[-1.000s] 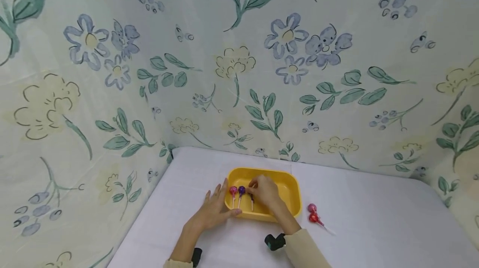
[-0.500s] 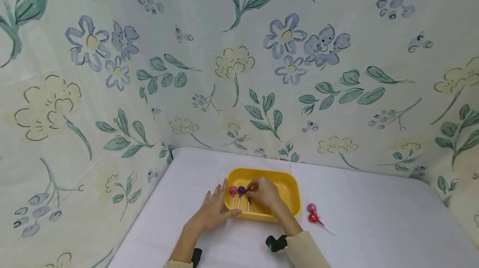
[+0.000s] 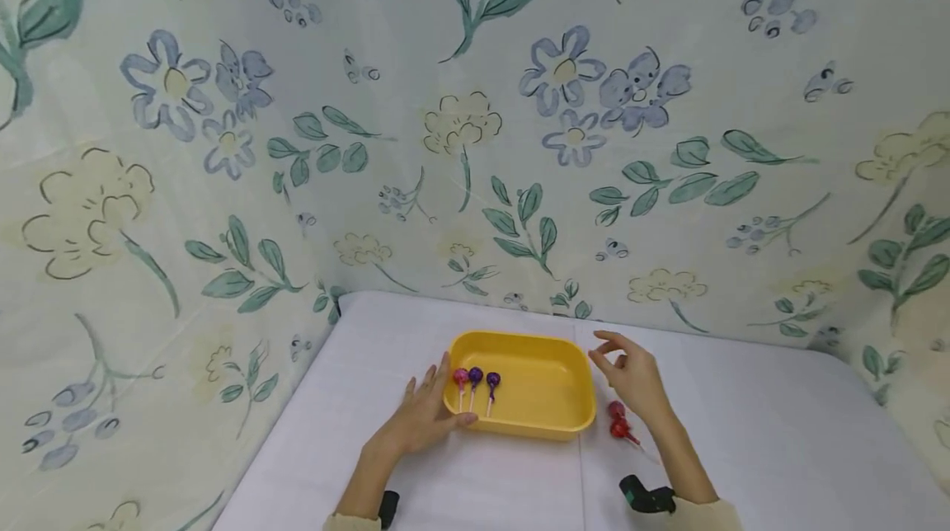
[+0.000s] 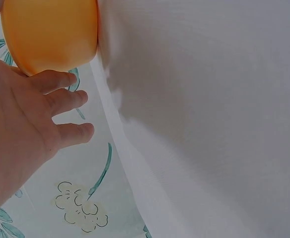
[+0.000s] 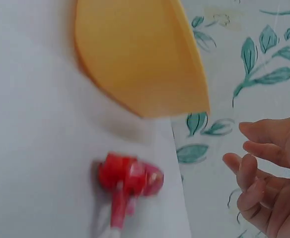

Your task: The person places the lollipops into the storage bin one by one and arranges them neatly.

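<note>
Nearest, item one: two forearms in cream sleeves at the near edge of the white table (image 3: 779, 432), each with a dark wrist camera. Item two: left hand (image 3: 423, 414), fingers straight and spread, palm flat on the cloth, fingertips touching the near-left wall of the yellow tray (image 3: 552, 424); it holds nothing. Item three: right hand (image 3: 632, 378), raised above the table just right of the tray, fingers loosely bent and parted, nothing in its grasp. Item four: two red lollipops (image 3: 619, 424) lying on the table right of the tray, under and slightly near of the right hand, heads touching, white sticks trailing toward the near right. Item five, farther: three lollipops (image 3: 476, 379) in the left part of the tray, one pink and two purple, side by side, sticks pointing near. Item six, farthest: floral cloth backdrop (image 3: 475, 143). Risks, as judged: the red pair lie so close that a pinch at one may drag or flick the other toward the table's near edge; a hasty drop into the tray could knock the ordered row askew; the left hand merely rests against the tray, so a nudge from the right side might slide it left.
</note>
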Demonstrator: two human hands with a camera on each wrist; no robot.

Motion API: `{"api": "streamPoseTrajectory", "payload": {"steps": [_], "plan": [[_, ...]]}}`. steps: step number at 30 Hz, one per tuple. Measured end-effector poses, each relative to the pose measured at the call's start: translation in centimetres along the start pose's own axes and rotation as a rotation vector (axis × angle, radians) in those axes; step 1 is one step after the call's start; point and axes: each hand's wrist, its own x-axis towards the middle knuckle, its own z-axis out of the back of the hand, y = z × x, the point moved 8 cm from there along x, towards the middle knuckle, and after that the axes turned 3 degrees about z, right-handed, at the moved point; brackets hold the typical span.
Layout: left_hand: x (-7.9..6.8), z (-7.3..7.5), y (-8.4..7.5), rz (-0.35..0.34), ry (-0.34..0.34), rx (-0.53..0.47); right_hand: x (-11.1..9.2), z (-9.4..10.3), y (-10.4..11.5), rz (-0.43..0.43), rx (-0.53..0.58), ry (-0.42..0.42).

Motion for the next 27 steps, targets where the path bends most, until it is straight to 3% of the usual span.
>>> {"api": "streamPoseTrajectory", "payload": {"steps": [2,4,7,11,16,20,27], "plan": [[-0.1,0.1,0.1,0.003,0.000,0.003,-0.8,1.7,-2.0,-0.030,-0.079,-0.009],[-0.2,0.1,0.1,0.004,-0.004,0.006,-1.6,2.1,-3.8,-0.058,-0.153,0.052],[-0.1,0.1,0.2,0.008,0.001,0.015,-2.8,2.0,-6.0,-0.100,-0.211,0.153],[0.0,-0.1,0.0,-0.005,-0.002,0.000,-4.0,1.2,-7.7,-0.137,-0.199,0.250],[0.0,-0.2,0.0,0.000,-0.002,-0.011,-4.6,0.4,-8.3,-0.169,-0.155,0.285],[0.0,-0.3,0.2,0.010,0.000,-0.010,-4.5,-0.1,-8.1,-0.145,-0.130,0.295],[0.1,-0.1,0.2,0.004,-0.005,-0.003,-3.8,-0.5,-7.4,-0.023,-0.097,0.307]]}}
